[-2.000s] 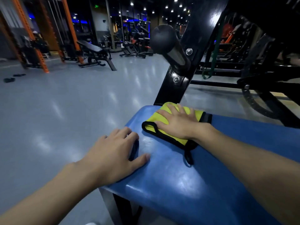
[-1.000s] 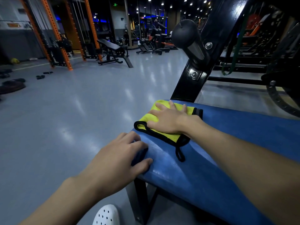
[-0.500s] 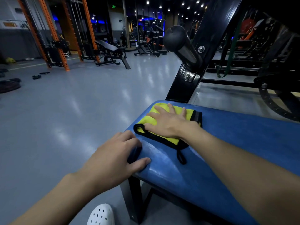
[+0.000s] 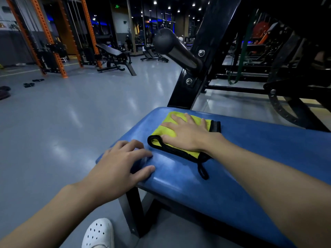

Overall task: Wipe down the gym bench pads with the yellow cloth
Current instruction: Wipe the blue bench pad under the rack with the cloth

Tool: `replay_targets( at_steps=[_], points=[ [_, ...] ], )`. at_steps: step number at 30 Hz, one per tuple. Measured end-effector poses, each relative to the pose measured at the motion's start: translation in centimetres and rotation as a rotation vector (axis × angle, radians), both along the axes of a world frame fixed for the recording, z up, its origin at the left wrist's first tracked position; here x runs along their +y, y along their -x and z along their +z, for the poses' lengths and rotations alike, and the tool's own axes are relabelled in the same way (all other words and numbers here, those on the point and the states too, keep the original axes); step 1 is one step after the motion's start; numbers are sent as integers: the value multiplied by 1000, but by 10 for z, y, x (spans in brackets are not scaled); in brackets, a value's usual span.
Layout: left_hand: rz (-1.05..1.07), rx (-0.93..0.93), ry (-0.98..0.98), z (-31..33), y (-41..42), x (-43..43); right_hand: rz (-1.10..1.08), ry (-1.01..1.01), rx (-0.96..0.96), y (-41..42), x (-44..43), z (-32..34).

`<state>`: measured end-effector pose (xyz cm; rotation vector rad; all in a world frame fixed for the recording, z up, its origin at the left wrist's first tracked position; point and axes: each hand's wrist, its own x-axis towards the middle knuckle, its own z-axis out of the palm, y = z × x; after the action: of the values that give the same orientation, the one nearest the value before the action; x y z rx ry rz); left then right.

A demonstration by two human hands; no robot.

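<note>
Barely anything has shifted in the last half second. A second ago the yellow cloth (image 4: 162, 130) reached the very end of the pad, and it now sits a little back from that edge. The left hand (image 4: 118, 169) has eased up, so its fingers rest on top of the pad instead of hooking over the side.

From the head camera, the right hand (image 4: 188, 136) lies flat on the folded cloth with its fingers spread and straight. It presses down without gripping. The cloth lies on the far left end of the blue bench pad (image 4: 232, 167). Black trim runs along its near edge, and a black hanging loop (image 4: 202, 171) trails from it toward the person across the bare vinyl.

The left hand rests on the near left corner of the pad, just beside the cloth and not touching it. Its fingers are arched with the tips and thumb on the surface, and it holds nothing.

A black steel upright (image 4: 182, 93) rises behind the far edge of the pad, carrying a chrome peg with a black rounded cap (image 4: 172, 47). A green resistance band (image 4: 241, 51) hangs among the dark machines to the right.

Below the pad's corner a white perforated clog (image 4: 100, 233) stands on the shiny grey floor (image 4: 71, 113). Across the room are an orange rack (image 4: 52, 42) and a black adjustable bench (image 4: 114, 52).
</note>
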<state>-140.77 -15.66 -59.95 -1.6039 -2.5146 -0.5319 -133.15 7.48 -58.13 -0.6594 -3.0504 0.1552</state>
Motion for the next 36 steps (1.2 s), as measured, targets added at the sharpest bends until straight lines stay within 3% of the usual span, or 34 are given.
replay_targets(
  at_steps=[12, 36],
  points=[
    [69, -20, 87, 5, -69, 45, -45, 8, 20, -86, 38, -2],
    [-123, -51, 235, 8, -263, 164, -302, 36, 10, -347, 127, 0]
  ],
)
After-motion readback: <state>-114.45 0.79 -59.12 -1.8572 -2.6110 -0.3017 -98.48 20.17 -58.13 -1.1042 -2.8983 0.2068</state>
